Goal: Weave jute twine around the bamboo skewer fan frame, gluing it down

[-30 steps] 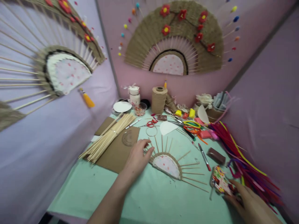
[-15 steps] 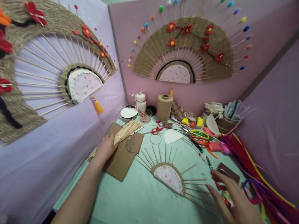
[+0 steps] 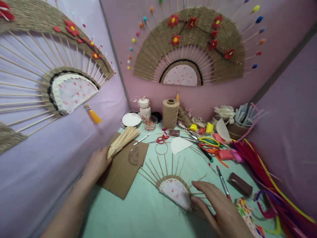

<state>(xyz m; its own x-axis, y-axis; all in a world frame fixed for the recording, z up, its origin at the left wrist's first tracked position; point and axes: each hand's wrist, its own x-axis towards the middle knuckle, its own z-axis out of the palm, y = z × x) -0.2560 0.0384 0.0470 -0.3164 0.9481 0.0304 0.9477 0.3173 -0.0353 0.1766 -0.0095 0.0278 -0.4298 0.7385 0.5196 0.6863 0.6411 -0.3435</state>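
Observation:
My left hand (image 3: pixel 97 166) is closed on the lower end of a bundle of thin bamboo sticks (image 3: pixel 125 138), tilted up over the brown cardboard (image 3: pixel 126 177); its fingertips are partly hidden. On the cardboard lies a clear protractor (image 3: pixel 134 156). My right hand (image 3: pixel 215 206) is open, thumb and forefinger apart, at the right side of a small half-round fan frame (image 3: pixel 174 191) with spread sticks. It covers some of those sticks; whether it touches them I cannot tell. The frame has a spotted pale centre and a twine rim.
Right of the frame lie a pen (image 3: pixel 223 183), a brown case (image 3: pixel 240 184) and coloured pipe cleaners (image 3: pixel 269 178). Scissors (image 3: pixel 198 140), a white paper piece (image 3: pixel 180 144) and a twine spool (image 3: pixel 170 114) stand or lie farther back. Finished fans (image 3: pixel 146 59) hang on the walls.
My left hand has drawn the stick bundle left and toward me, away from the white pen. My right hand has moved left from beside the pen to the fan frame. The view has shifted slightly.

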